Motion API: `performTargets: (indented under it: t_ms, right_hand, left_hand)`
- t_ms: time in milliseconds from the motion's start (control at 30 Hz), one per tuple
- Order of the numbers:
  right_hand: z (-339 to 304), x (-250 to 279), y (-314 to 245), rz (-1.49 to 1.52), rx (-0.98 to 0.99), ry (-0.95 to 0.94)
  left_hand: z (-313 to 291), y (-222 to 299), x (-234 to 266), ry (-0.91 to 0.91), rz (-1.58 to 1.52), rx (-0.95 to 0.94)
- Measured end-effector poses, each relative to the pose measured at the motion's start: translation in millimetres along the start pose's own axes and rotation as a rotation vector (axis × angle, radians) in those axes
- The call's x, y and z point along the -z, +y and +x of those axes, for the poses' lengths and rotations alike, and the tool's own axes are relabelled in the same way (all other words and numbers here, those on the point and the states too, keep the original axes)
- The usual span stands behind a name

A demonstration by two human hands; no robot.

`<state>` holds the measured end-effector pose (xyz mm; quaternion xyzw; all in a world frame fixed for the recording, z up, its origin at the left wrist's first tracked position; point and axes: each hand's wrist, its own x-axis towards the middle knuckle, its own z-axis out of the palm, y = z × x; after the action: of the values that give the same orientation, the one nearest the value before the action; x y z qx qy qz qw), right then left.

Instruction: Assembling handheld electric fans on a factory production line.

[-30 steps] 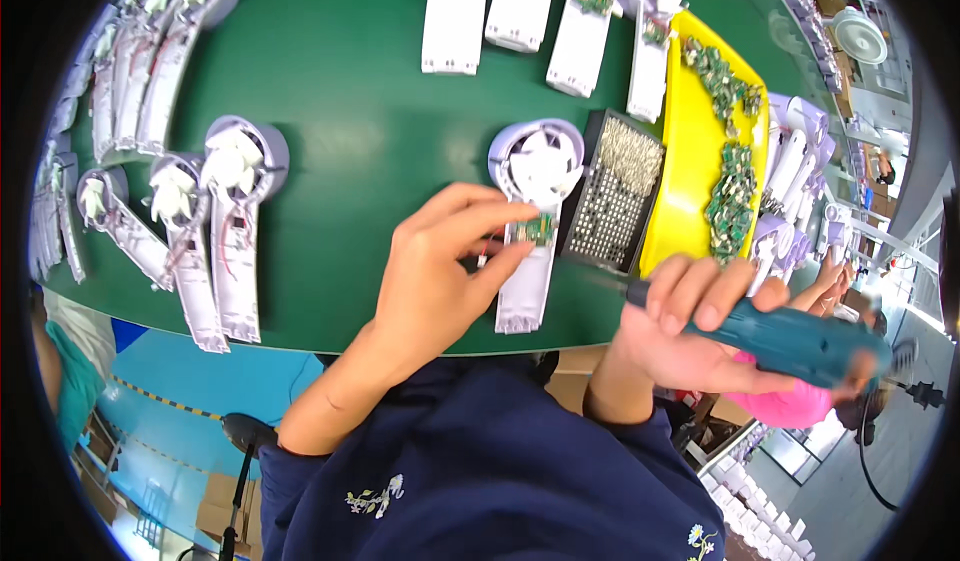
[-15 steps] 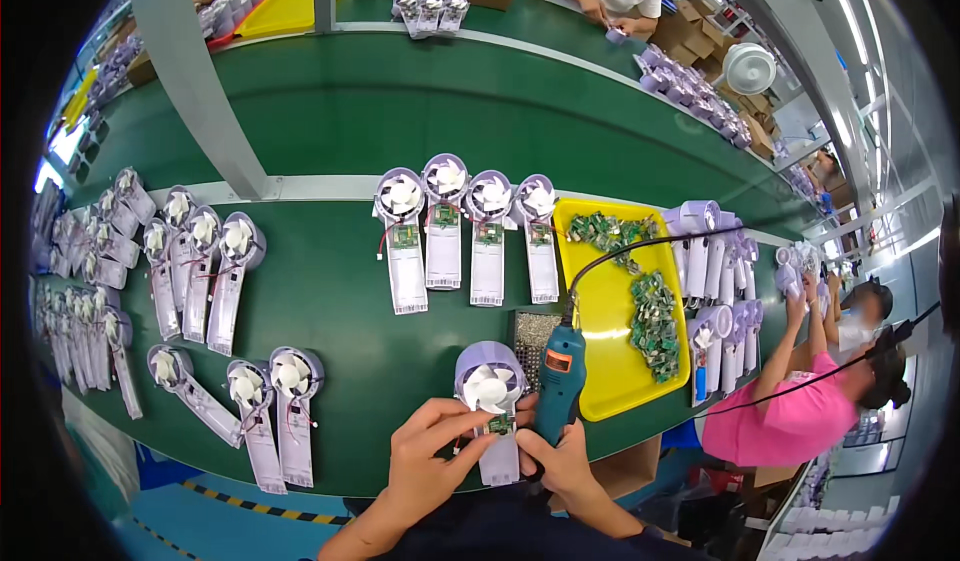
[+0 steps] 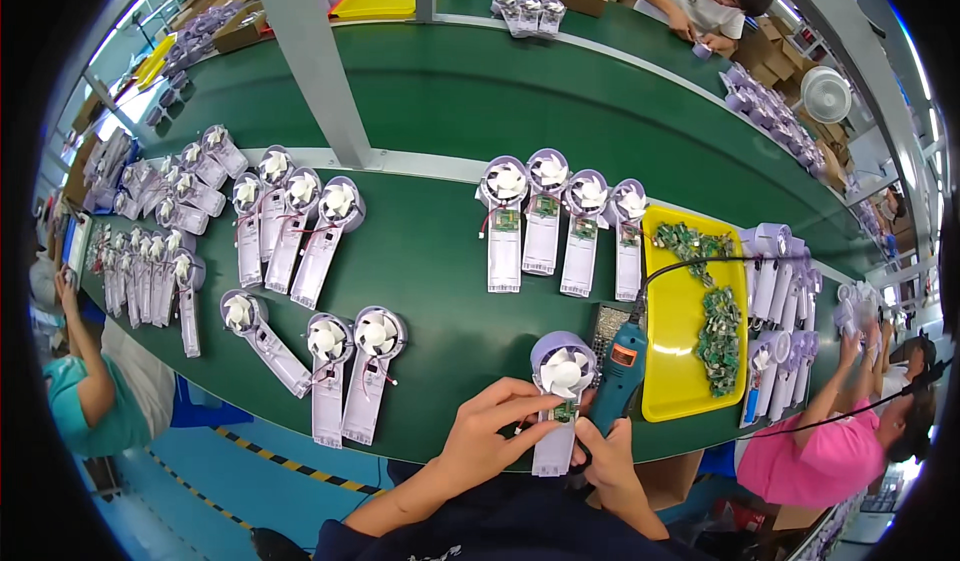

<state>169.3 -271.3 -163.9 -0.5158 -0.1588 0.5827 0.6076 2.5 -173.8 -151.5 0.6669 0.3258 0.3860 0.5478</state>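
Observation:
A half-assembled handheld fan (image 3: 553, 456) with a pale purple casing and white blades stands in front of me at the table's near edge. My left hand (image 3: 490, 429) comes from its left side, thumb and index finger pinching at the small green circuit board (image 3: 565, 411) in the handle. A loose wire end shows by those fingers. In my right hand (image 3: 612, 458) is a teal corded electric screwdriver (image 3: 620, 366), its cord rising from the top. That hand's fingertips reach behind the fan handle; the screwdriver's lower end is hidden by the hand.
Right of the screwdriver lies a yellow tray (image 3: 685, 361) with piles of circuit boards (image 3: 720, 341). Behind it is a small metal box of tiny parts (image 3: 610, 329). Open fan halves (image 3: 505, 251) lie behind and at left (image 3: 370, 391). A grey post (image 3: 310, 71) rises behind. Co-workers sit around.
The whole view has swung left, so the scene sits further right and a person in teal shows at left. Both hands stay on the fan and screwdriver with little change.

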Motion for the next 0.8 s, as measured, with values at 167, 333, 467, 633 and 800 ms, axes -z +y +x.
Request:
performTargets:
  t_ms: [167,333,467,633,800]
  right_hand:
    - [3,-6,0,-0.068,0.029,0.009]
    - [8,-8,0,0.035,-0.006,-0.04]
    - [16,-14,1,0.046,-0.026,-0.048]
    - [19,-10,0,0.09,-0.02,-0.1]
    - [20,-13,0,0.092,-0.004,-0.093]
  left_hand:
    - [0,-1,4,-0.004,-0.016,0.028]
    - [3,6,7,-0.009,0.014,0.032]
    - [7,4,11,0.004,0.016,0.061]
    - [8,9,12,-0.025,0.032,0.064]
    - [11,10,14,-0.04,0.016,0.099]
